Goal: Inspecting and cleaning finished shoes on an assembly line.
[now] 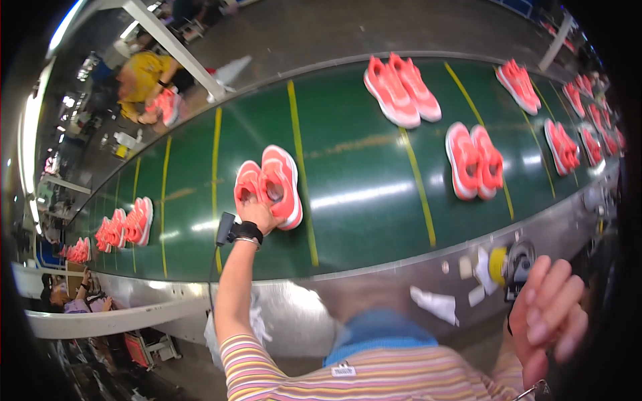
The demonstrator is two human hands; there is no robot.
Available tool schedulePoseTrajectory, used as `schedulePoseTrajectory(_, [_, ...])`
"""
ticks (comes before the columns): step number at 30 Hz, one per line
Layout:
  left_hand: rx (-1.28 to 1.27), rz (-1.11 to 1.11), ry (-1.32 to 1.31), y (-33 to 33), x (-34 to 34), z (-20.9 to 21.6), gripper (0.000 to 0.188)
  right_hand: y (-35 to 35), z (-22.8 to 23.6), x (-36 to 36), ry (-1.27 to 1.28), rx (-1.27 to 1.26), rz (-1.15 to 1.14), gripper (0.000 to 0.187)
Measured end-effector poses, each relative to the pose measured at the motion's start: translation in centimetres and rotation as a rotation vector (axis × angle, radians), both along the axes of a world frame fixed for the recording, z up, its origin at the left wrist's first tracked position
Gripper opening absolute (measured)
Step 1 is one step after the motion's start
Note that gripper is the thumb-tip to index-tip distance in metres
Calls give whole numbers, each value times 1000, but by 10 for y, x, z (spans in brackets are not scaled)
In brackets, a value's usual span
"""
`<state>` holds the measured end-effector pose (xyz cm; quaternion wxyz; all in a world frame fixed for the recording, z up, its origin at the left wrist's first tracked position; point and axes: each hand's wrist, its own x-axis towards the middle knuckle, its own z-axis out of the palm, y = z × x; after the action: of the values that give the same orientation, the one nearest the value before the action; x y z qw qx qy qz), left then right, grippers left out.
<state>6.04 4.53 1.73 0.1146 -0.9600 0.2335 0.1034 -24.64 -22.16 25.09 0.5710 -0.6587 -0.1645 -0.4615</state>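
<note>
Glare streaks belt (361, 234), edges warped

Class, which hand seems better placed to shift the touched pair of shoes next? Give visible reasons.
Probably the left hand: it touches the coral shoes, fingers at one shoe's opening. The right hand is raised apart, nearer the yellow roll.

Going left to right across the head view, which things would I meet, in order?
Clustered coral shoes, the shoe pair touched by the left hand, the first far-edge shoe pair, the next nearer shoe pair, the right hand.
</note>
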Motion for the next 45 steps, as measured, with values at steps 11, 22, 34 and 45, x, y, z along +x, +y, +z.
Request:
schedulePoseTrajectory(11, [-426,-243,262,61,-293,21,37,53,9,-62,-2,113,356,12])
schedulePoseTrajectory(22, [-1043,321,423,117,-329,-1,43,144,-254,-117,1422,191,-115,78])
schedulePoseTrajectory(34, [-1645,848,1192,131,-278,-70,41,155,-308,-115,1122,854,126,40])
schedulePoseTrajectory(45, [-1832,843,1360,144,-303,-70,40,145,-316,-136,1083,1007,370,52])
